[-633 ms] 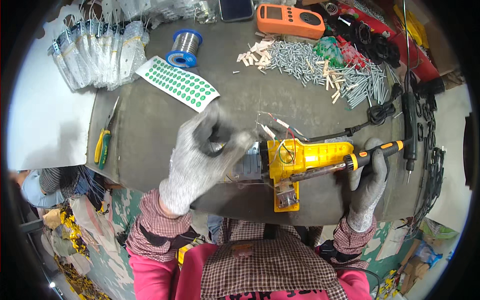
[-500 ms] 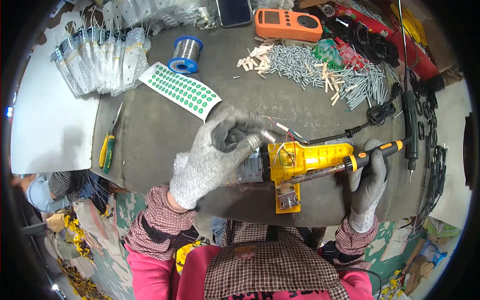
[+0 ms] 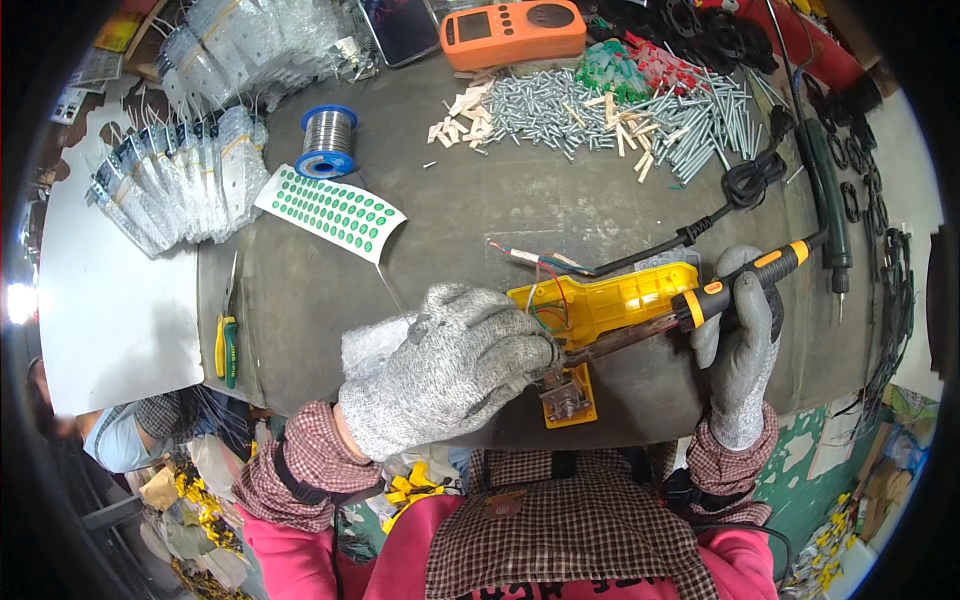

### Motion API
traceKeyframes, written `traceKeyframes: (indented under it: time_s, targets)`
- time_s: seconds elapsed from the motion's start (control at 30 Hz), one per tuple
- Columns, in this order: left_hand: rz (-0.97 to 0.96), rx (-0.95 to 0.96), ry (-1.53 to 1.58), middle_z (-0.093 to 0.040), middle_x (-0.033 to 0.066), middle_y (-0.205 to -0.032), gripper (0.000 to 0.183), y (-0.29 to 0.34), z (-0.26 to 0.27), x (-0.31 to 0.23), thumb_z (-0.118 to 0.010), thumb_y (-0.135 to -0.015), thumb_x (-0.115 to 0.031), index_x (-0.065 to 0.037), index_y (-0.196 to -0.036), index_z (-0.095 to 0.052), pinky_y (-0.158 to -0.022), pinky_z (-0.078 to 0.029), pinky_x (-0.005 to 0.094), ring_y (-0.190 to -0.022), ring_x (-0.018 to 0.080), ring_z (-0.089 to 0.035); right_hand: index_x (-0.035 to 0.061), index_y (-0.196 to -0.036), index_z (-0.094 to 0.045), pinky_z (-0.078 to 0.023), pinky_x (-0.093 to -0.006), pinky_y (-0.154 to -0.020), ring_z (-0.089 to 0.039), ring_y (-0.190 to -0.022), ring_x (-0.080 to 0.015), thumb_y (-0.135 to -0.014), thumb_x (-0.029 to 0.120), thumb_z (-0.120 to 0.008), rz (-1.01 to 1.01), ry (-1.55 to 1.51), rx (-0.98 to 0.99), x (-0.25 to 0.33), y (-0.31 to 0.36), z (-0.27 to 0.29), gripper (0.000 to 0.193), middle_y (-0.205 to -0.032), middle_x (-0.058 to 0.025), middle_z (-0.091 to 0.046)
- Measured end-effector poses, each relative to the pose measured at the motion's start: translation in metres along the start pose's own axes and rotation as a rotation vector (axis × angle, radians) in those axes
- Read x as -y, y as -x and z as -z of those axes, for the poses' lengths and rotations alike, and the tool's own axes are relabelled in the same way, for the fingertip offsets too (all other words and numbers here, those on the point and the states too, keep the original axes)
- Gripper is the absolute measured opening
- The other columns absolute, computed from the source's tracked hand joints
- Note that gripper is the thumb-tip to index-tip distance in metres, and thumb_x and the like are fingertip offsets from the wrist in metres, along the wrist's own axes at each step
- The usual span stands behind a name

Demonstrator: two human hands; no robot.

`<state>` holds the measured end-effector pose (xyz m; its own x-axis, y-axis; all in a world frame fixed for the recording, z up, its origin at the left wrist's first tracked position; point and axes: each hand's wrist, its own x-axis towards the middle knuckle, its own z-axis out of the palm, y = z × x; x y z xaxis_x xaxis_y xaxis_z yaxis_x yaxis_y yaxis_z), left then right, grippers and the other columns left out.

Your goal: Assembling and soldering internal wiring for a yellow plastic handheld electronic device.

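Observation:
Both my hands wear grey knit gloves. My left hand (image 3: pixel 450 365) is curled at the left end of a yellow plastic casing (image 3: pixel 610 295) with red, green and black wires inside, pinching a thin solder wire (image 3: pixel 393 288) that sticks up to the left. My right hand (image 3: pixel 740 350) grips the orange-and-black handle of a soldering iron (image 3: pixel 745 275). The iron's metal shaft runs left under the casing toward my left fingers. A small yellow part with a metal piece (image 3: pixel 568 398) lies just below the casing at the table's front edge.
On the grey table lie a blue solder spool (image 3: pixel 328 140), a sheet of green dot stickers (image 3: pixel 330 210), an orange meter (image 3: pixel 510 30), a pile of screws (image 3: pixel 600 105) and bagged parts (image 3: pixel 170 180). Yellow-handled cutters (image 3: pixel 228 345) lie at the left edge. The iron's black cable (image 3: pixel 740 185) coils to the right.
My left hand has moved right and down, closing in on the left end of the yellow casing. My right hand and the soldering iron have stayed in place.

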<state>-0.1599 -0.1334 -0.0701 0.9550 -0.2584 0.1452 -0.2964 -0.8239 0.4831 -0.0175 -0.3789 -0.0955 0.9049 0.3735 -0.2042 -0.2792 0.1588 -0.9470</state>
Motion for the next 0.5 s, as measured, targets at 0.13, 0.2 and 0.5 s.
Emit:
traceKeyframes:
  time_s: [0.13, 0.2, 0.5]
  targets:
    - [0.059, -0.04, 0.113, -0.067, 0.0027, -0.096, 0.029, -0.002, 0.004, -0.007, -0.075, -0.075, -0.011, -0.013, -0.103, -0.07, -0.088, -0.043, 0.0439, -0.099, 0.0305, -0.06, 0.0026, -0.109, -0.056, -0.035, -0.0175, -0.042, -0.048, -0.046, -0.0054, -0.102, 0.025, -0.049, -0.019, -0.02, 0.006, 0.001, 0.001, -0.001, 0.024, -0.077, -0.0078, -0.064]
    - [0.117, -0.058, 0.158, -0.068, 0.0022, -0.093, 0.032, -0.004, 0.006, -0.012, -0.073, -0.073, -0.005, -0.013, -0.104, -0.07, -0.087, -0.043, 0.0433, -0.097, 0.0306, -0.06, 0.0026, -0.11, -0.055, -0.036, -0.0175, -0.042, -0.049, -0.047, -0.0056, -0.102, 0.024, -0.049, -0.003, -0.036, 0.015, 0.001, 0.001, -0.002, 0.024, -0.086, -0.0119, -0.067]
    - [0.138, -0.079, -0.035, -0.068, 0.0013, -0.091, 0.039, -0.009, 0.004, -0.02, -0.074, -0.069, -0.004, -0.011, -0.107, -0.069, -0.085, -0.043, 0.0424, -0.091, 0.0285, -0.06, 0.0005, -0.11, -0.056, -0.038, -0.0177, -0.042, -0.053, -0.048, -0.0072, -0.101, 0.021, -0.049, -0.009, -0.021, 0.023, 0.002, 0.003, 0.003, 0.023, -0.077, -0.0097, -0.065]
